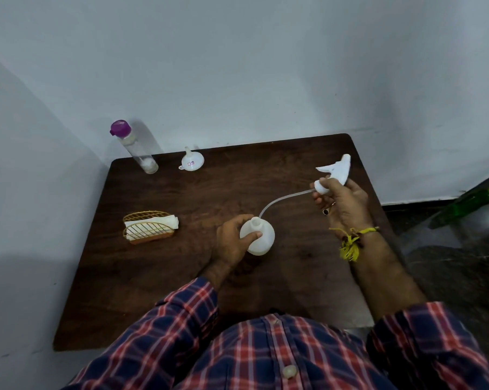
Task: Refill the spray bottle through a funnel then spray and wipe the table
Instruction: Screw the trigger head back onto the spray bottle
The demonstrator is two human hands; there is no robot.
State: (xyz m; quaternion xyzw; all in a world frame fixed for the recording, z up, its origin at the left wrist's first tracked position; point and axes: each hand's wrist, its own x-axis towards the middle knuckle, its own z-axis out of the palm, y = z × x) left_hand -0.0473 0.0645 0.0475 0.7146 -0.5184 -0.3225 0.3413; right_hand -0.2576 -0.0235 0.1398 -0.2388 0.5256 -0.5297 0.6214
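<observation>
Head view: a person is opening a white spray bottle point(258, 237) standing near the middle of a dark wooden table point(181, 291). The left hand point(232, 242) is gripping the bottle's shoulder, thumb across the front, its neck uncapped. The right hand point(343, 202), raised to the right, is holding the white trigger sprayer head point(334, 171) with fingers curled round its collar; the dip tube point(282, 199) is trailing back toward the neck, its tip seemingly just clear. Next, probably, the head is being set aside and the small white funnel point(192, 161), at the far left beside a purple-capped clear bottle point(135, 147), fetched. A wire napkin holder point(149, 228) is sitting at the left.
</observation>
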